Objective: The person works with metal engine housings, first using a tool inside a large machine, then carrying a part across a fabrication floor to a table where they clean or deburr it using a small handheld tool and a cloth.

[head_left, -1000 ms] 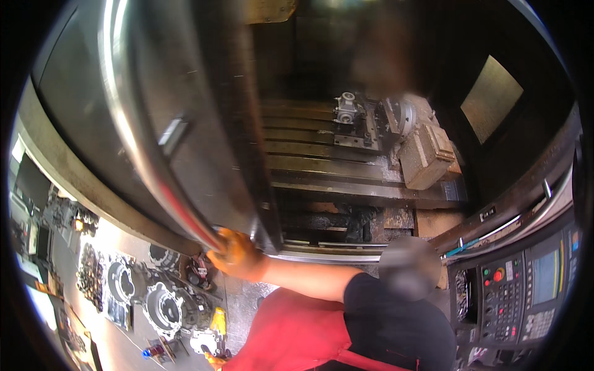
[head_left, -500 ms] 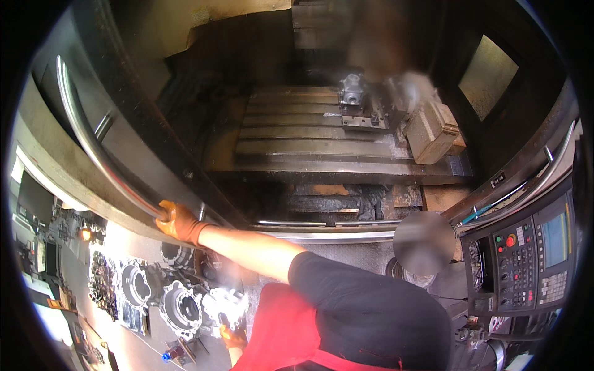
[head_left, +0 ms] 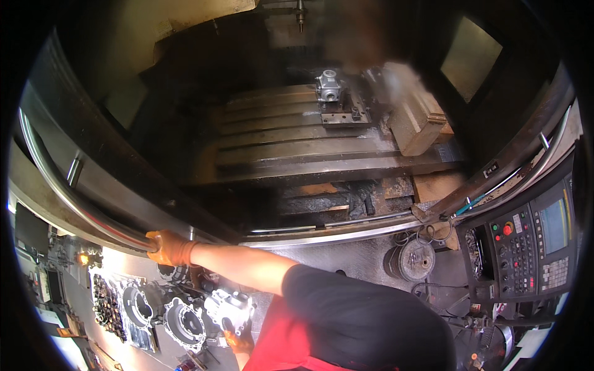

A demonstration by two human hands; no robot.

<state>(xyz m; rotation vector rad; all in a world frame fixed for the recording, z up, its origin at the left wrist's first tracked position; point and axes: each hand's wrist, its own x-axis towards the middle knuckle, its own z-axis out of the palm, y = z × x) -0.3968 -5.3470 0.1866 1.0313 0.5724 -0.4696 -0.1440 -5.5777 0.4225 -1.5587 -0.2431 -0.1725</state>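
Observation:
My right arm, in a black sleeve, reaches across to the left. At its end my right hand (head_left: 168, 248), in an orange glove, is closed around the lower end of a curved metal door handle (head_left: 65, 191). Lower down, beside my red apron (head_left: 281, 337), my left hand (head_left: 238, 339), also gloved in orange, grips a silver metal casting (head_left: 229, 309); part of its fingers is hidden. Inside the machine a similar small silver casting (head_left: 329, 86) sits on a fixture plate (head_left: 345, 117) on the slotted table (head_left: 266, 148). A spindle tool (head_left: 301, 18) hangs above and behind it.
Larger ring-shaped castings (head_left: 184, 323) lie at the lower left by my left hand. A control panel (head_left: 523, 241) stands at the right, near a second door handle (head_left: 557, 145). A round reel (head_left: 411, 260) is on the floor before the metal sill (head_left: 334, 235).
The whole view has shifted, bringing the spindle tool into sight. My right hand stays on the handle and appears lower in view. My left hand still holds the casting.

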